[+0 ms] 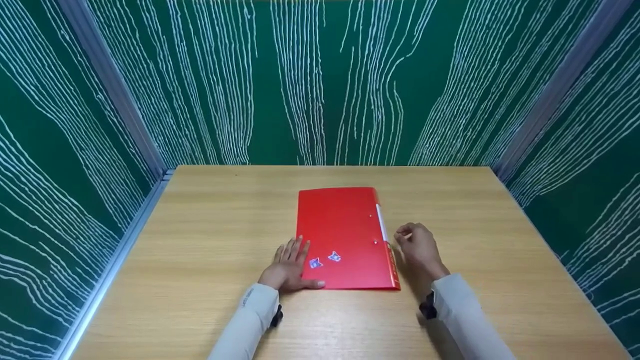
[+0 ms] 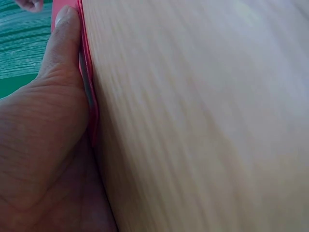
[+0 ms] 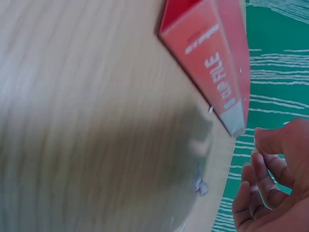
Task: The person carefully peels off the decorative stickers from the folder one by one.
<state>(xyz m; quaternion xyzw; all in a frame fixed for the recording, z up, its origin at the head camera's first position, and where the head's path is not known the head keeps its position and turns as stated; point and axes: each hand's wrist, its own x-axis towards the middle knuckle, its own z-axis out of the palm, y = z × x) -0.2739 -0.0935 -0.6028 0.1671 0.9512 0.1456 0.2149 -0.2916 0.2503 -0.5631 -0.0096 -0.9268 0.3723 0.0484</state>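
A red file folder (image 1: 340, 220) lies closed on the wooden table, its spine toward the right. Two small butterfly-like stickers (image 1: 325, 259) are on its cover, near the lower left. My left hand (image 1: 291, 267) rests with spread fingers on the folder's lower left corner, the thumb along the bottom edge. Just right of the spine, my right hand (image 1: 420, 247) hovers apart from it, fingers loosely bent and thumb near the index finger; I see nothing held. White lettering ending in "FILE" shows on the folder's spine (image 3: 205, 58) in the right wrist view.
The wooden table (image 1: 215, 210) meets green walls (image 1: 350, 90) with white wavy lines at the back and sides. A metal rail (image 1: 115, 260) runs along the left edge. In the right wrist view, a small blurred purplish patch (image 3: 200, 186) shows on the tabletop; its kind is unclear.
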